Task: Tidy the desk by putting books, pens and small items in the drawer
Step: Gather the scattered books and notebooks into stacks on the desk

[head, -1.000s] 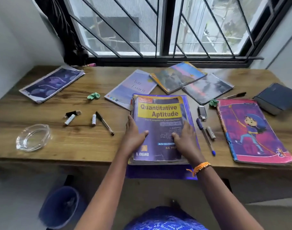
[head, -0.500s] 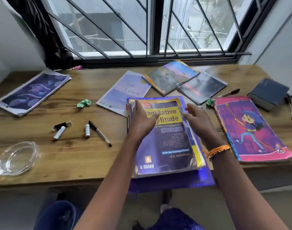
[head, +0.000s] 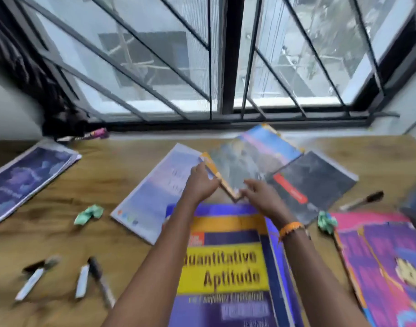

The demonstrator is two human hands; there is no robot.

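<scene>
Change: both hands have left the Quantitative Aptitude book (head: 226, 267) and reached to the orange-edged book (head: 252, 159); likely the next one to stack.
Book position: frame centre, overlapping the pale notebook (head: 155, 192) and dark notebook (head: 313, 182).
Left hand (head: 201, 182): fingers on its left edge.
Right hand (head: 261, 195): fingers at its near corner; grip unclear.
Drawer: not visible.

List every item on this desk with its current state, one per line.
left hand: grips the orange-edged book's near-left edge
right hand: touches that book's near corner
orange-edged book: closed, between both hands
Quantitative Aptitude book: closed, flat
lilac notebook: closed, flat
dark notebook: closed, partly under the orange-edged book
pink book: closed, flat
green paper: crumpled
</scene>
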